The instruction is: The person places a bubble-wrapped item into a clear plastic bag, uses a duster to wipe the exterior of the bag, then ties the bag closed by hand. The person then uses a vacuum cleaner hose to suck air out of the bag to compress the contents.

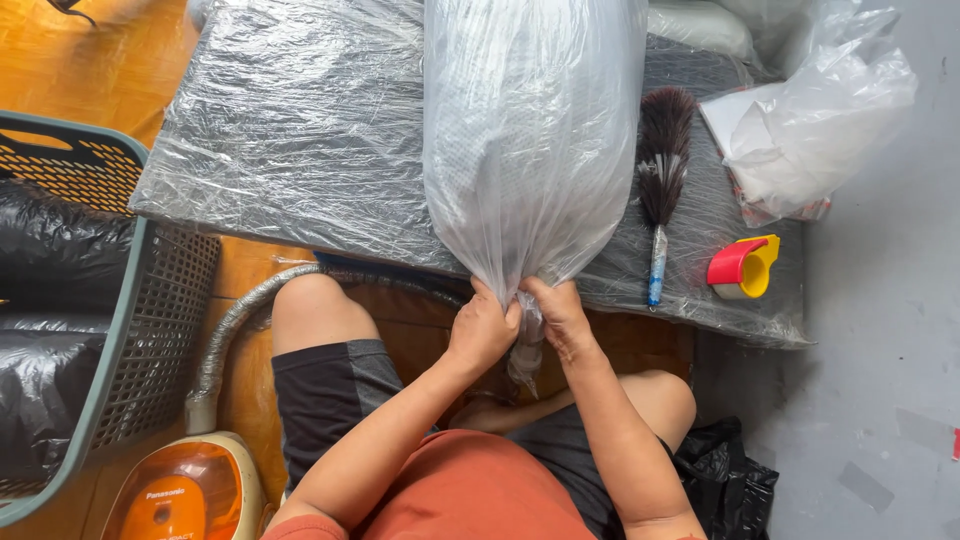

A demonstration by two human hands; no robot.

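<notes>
We see the clear plastic bag point(535, 130) lying on a wrapped grey board point(300, 120), stuffed full, with its long axis running straight away from us. Its gathered neck point(525, 345) points back toward us and hangs just over the near edge of the board, between our knees.

Both hands meet at this neck. The left hand point(483, 330) takes it from the left side and the right hand point(558, 315) from the right; the two are touching or nearly so, and neither is clearly nearer to the bag. The bulk of the bag lies directly ahead of the fingers, and the loose tail of plastic hangs below them.

The fingers of both hands are curled together and clamped on the bunched plastic. We cannot tell whether the neck is twisted.

A feather duster point(662, 170) lies just beside the bag on its right, parallel to it. A red and yellow tape dispenser point(745, 265) sits further right, well apart from both hands.
</notes>
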